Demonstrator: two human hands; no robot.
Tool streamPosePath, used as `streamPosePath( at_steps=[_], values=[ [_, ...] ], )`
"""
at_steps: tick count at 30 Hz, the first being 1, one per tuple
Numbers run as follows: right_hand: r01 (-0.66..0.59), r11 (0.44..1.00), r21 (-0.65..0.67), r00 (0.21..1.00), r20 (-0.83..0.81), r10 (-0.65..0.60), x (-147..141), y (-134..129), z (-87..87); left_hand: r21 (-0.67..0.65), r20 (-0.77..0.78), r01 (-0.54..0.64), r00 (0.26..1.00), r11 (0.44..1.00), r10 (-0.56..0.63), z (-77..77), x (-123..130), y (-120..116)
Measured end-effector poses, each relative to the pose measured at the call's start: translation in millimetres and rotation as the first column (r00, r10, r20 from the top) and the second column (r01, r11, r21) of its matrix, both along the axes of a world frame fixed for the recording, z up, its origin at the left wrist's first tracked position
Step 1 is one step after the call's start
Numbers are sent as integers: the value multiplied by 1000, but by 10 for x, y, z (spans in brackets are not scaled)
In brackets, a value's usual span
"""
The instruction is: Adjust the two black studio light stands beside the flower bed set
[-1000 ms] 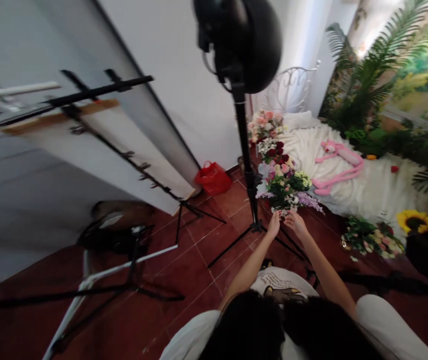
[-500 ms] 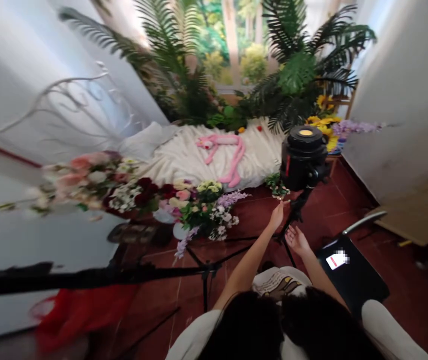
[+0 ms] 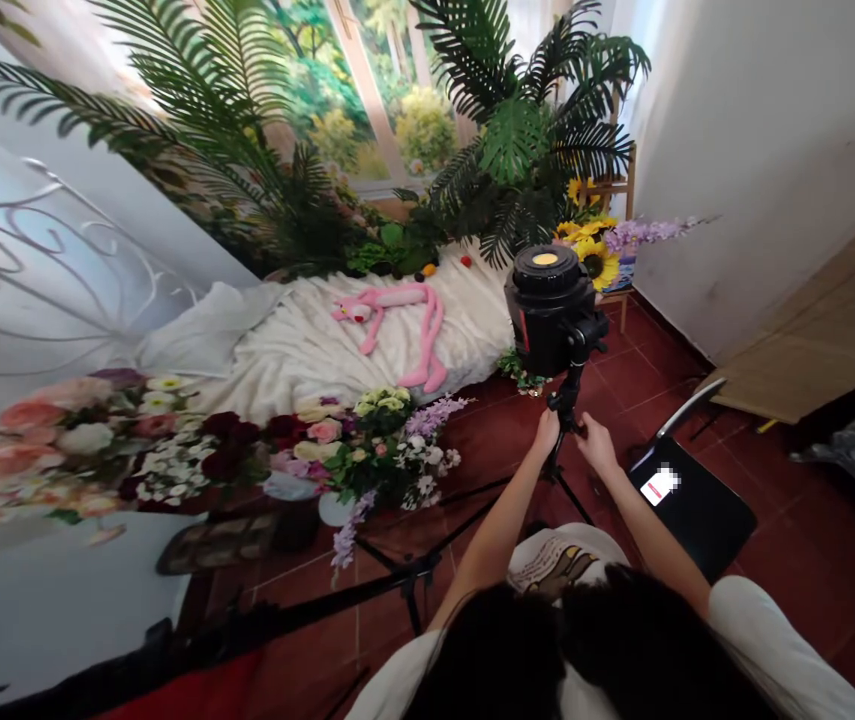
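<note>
A black studio light (image 3: 547, 300) with a round yellow top sits on a black stand (image 3: 568, 388) in front of me. My left hand (image 3: 547, 432) is closed around the stand's pole below the light. On the right side of the same stand, my right hand (image 3: 595, 442) has its fingers closed at a small knob or clamp. The lower legs of the stand spread over the red tiled floor below my hands.
A bed with a cream blanket (image 3: 307, 345) holds a pink plush toy (image 3: 427, 340). Flowers (image 3: 382, 440) line its near side. A black chair seat (image 3: 704, 515) with a phone (image 3: 656, 487) stands at right. A black boom (image 3: 247, 630) crosses the lower left.
The view has turned, and the scene sits further left. My right hand has gone from open beside the stand to closed at it. My left hand now wraps the pole.
</note>
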State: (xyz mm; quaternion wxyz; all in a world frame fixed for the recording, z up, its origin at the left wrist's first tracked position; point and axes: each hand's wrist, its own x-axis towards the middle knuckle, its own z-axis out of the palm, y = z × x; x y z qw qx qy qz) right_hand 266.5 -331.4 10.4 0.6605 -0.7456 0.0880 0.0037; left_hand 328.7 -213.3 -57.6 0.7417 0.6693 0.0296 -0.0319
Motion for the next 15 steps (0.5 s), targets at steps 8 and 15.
streamPosePath(
  at_steps=[8, 15],
  values=[
    [166, 959, -228, 941, 328, -85, 101, 169, 208, 31, 1, -49, 999, 998, 49, -9, -7, 3],
    [205, 950, -236, 913, 395, -99, 342, 262, 614, 60, 47, 9, 999, 998, -12, 122, -89, 17]
  ],
)
